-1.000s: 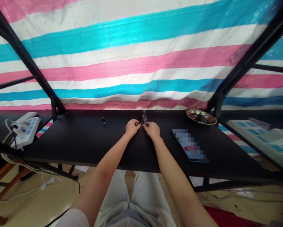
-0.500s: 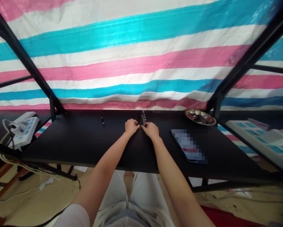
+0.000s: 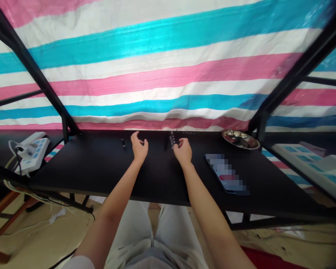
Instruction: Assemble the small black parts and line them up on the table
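Observation:
Both my hands are over the far middle of a black table (image 3: 100, 168). My left hand (image 3: 139, 146) is lifted and open, fingers curled loosely apart, with nothing in it. My right hand (image 3: 182, 150) is also open, thumb and fingers apart, just right of a small upright row of clear beads (image 3: 172, 139) on a dark strip. A small black cylinder (image 3: 123, 143) lies on the table to the left of my left hand.
A phone (image 3: 226, 173) lies on the table at the right. A round metal dish (image 3: 239, 138) sits at the far right corner. Several tiny dark pieces (image 3: 187, 132) line the back edge. A white power strip (image 3: 30, 149) rests on the left. Striped tarp hangs behind.
My hands were pinched together at the bead row. Now they have parted and opened; the left hand moved left and up, and the right hand drew slightly right.

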The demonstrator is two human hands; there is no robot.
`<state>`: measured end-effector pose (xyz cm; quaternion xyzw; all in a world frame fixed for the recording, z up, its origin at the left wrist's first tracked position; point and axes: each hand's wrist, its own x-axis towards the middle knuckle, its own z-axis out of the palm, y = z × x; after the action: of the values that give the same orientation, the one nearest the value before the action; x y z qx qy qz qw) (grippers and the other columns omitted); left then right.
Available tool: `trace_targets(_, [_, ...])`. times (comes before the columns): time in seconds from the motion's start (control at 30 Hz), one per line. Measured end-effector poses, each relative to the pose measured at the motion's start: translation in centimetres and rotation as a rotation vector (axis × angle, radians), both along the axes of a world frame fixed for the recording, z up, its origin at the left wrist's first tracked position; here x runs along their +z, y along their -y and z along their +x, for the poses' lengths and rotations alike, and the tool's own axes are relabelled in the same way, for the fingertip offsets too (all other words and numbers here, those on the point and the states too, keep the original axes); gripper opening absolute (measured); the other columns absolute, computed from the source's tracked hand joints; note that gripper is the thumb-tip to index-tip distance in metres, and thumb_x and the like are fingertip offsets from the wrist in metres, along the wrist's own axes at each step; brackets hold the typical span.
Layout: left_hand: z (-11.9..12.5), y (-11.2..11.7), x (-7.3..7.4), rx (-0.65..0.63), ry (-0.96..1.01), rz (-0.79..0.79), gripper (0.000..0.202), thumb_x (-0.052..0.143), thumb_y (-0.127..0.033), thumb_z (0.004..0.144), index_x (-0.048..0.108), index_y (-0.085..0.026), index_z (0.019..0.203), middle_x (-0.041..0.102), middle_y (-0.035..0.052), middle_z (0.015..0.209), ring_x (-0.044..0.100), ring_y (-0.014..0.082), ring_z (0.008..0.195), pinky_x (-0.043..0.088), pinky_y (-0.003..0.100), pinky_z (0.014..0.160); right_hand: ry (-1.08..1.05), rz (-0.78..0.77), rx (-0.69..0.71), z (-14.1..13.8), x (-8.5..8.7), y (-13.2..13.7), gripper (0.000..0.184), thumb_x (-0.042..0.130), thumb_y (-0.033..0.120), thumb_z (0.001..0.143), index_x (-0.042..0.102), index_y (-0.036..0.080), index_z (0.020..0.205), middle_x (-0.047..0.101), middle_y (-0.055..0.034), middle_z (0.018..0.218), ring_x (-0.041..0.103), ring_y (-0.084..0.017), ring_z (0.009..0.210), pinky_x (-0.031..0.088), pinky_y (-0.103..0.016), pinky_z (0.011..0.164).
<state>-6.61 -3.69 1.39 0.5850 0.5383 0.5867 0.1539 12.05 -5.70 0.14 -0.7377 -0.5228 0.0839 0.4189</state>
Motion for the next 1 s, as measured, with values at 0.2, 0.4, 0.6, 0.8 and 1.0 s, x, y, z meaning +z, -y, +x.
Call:
trace_targets(0.2, [-3.3,-0.2,-0.1,0.217,0.482,-0.084,0.079,0.053,-0.009,0.074,0.006,-0.026,0.136,0.028,0.0163,0.138,0.057,0.0051,0.072,0.048,0.021,0.069,0.004,0.064,-0.009,-0.5,0.0,0.2,0.023,0.039,0.022,0.071,0.048,0.018,0.092,0.054,-0.0046,0.079,0.050,-0.019,0.074,0.035,-0.028,0.066])
trace_targets(0.4, [-5.1,-1.9,-0.9,0.154,0.801,-0.242,0.087,0.057,-0.007,0.071,0.002,-0.031,0.134,0.006,0.0171,0.147,0.060,0.0126,0.092,0.050,0.017,0.055,0.008,0.098,-0.040,-0.8,0.2,0.6,0.018,0.038,0.022,0.071,0.049,0.019,0.086,0.055,-0.0040,0.076,0.051,-0.018,0.072,0.036,-0.028,0.066])
trace_targets(0.6, [-5.0,-2.2,-1.2,0.115,0.865,-0.287,0.070,0.055,-0.002,0.074,0.019,-0.024,0.130,0.047,0.0138,0.128,0.060,0.0110,0.096,0.051,0.017,0.069,0.014,0.102,-0.058,-1.0,0.4,0.7,0.019,0.037,0.022,0.072,0.050,0.019,0.086,0.054,-0.0035,0.074,0.050,-0.018,0.071,0.037,-0.028,0.068])
trace_targets(0.8, [-4.9,-1.8,-1.3,0.072,0.915,-0.276,0.060,0.061,-0.008,0.073,0.030,-0.016,0.124,0.061,0.0122,0.105,0.064,0.0114,0.084,0.052,0.019,0.066,0.003,0.238,-0.041,-1.2,0.1,0.9,0.019,0.035,0.022,0.074,0.050,0.018,0.086,0.049,-0.0019,0.071,0.048,-0.015,0.067,0.038,-0.027,0.070])
trace_targets(1.0, [-4.6,-1.4,-1.1,-0.023,0.895,-0.281,0.037,0.059,-0.020,0.078,0.043,-0.014,0.111,0.065,0.0115,0.095,0.065,0.0144,0.083,0.050,0.018,0.059,0.034,0.382,0.161,-2.5,-0.4,1.4,0.016,0.034,0.025,0.078,0.049,0.019,0.080,0.048,-0.0021,0.071,0.046,-0.013,0.062,0.041,-0.025,0.063])
